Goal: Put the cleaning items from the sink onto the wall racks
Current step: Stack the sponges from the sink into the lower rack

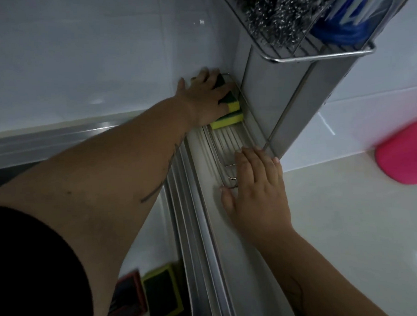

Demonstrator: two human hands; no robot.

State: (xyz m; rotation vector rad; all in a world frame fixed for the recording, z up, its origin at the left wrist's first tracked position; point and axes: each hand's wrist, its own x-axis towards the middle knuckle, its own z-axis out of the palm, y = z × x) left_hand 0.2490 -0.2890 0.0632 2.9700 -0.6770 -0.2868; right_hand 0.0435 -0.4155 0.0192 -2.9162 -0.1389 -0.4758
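Observation:
My left hand grips a yellow-and-green sponge at the far end of the lower wire rack. A second yellow sponge lies on that rack just below it. My right hand rests flat with spread fingers on the near end of the same rack, holding nothing. The upper wire rack carries steel wool and a blue item. Down in the sink lie a yellow-and-green sponge and a red-edged sponge.
White tiled wall surrounds the racks. A steel panel joins the two racks. A pink object sits at the right on the pale counter. The sink's ridged steel rim runs between sink and counter.

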